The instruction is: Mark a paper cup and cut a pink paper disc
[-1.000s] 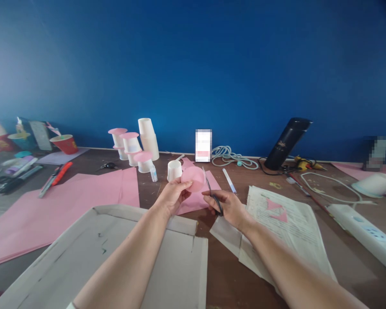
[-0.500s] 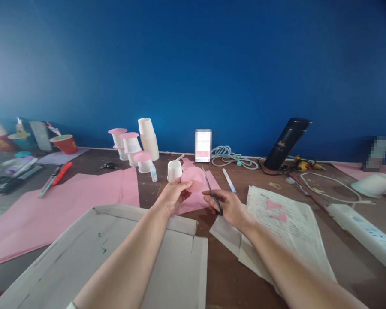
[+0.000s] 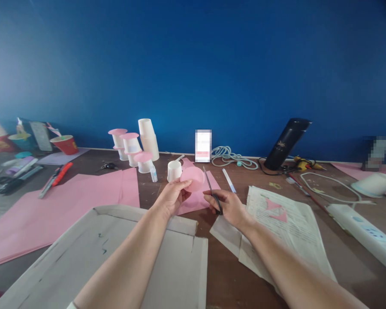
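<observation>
Between thumb and fingers, my left hand [image 3: 174,195] pinches a round pink paper disc [image 3: 193,177]. My right hand [image 3: 227,206] grips black-handled scissors [image 3: 213,192], their blades pointing up and away just right of the disc. The blades look apart from the disc's edge. Beneath both hands lies a cut sheet of pink paper [image 3: 200,201]. Just behind my left hand stands a white paper cup [image 3: 174,171]. Farther left, small white cups [image 3: 132,148] are stacked with pink discs on and between them, and a small glue bottle [image 3: 153,174] stands in front.
Grey cardboard [image 3: 122,266] covers the front left, with pink sheets [image 3: 67,201] and a red utility knife [image 3: 61,174] behind. At right are printed paper with pink scraps [image 3: 289,240], a power strip [image 3: 366,236] and a tilted black flask [image 3: 286,143]. A blurred-out phone [image 3: 203,146] stands against the blue wall.
The pink disc has shifted very slightly left in my left hand. My right hand and the scissors have barely moved, and the rest stays put.
</observation>
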`<state>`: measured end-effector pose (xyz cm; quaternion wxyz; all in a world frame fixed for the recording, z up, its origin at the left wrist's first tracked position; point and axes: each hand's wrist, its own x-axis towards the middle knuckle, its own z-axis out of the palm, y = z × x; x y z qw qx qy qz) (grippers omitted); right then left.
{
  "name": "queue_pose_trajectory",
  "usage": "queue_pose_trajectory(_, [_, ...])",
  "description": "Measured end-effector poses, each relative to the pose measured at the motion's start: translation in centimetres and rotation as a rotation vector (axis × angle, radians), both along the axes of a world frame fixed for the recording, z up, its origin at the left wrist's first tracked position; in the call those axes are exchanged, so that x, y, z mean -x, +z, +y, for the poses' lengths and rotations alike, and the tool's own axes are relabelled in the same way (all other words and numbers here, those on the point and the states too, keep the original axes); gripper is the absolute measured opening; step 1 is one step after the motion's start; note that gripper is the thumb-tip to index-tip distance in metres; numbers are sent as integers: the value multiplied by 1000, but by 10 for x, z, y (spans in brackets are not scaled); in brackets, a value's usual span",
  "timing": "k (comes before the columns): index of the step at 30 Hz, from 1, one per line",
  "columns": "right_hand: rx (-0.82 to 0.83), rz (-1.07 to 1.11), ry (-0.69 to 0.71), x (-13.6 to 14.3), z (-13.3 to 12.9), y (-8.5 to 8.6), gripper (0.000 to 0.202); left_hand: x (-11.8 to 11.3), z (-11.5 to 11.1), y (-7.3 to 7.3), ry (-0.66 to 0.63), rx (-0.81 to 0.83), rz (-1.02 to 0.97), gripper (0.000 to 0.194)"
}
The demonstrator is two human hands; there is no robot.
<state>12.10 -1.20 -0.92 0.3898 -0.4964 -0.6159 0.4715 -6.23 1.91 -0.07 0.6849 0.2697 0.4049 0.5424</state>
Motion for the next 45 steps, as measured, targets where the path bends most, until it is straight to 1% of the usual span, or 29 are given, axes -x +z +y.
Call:
queue_pose_trajectory(5, [9,15,17,0,1,-3,44,0,2,-2,5,-7,-20,26])
queue_pose_trajectory(11, [14,28,32,2,-2,0,43,1,4,-5,4,-26,-3,27])
queue_pose_trajectory(17, [15,14,29,3,-3,1,45,0,3,-4,19,-23,16,26])
queue_pose_trajectory(23, [15,5,31,2,-2,0,44,0,4,-5,18,-24,12,27])
queue_pose_trajectory(32, [7,-4,36,2,-2,1,44,0,3,-4,-2,-31,28,28])
queue_pose_trajectory(38, [6,-19,39,2,-2,1,45,-1,1,-1,7,-32,26,27])
queue_pose_trajectory(45, [-9,-15,40,1,-2,-1,43,-1,2,-1,26,-26,34,27])
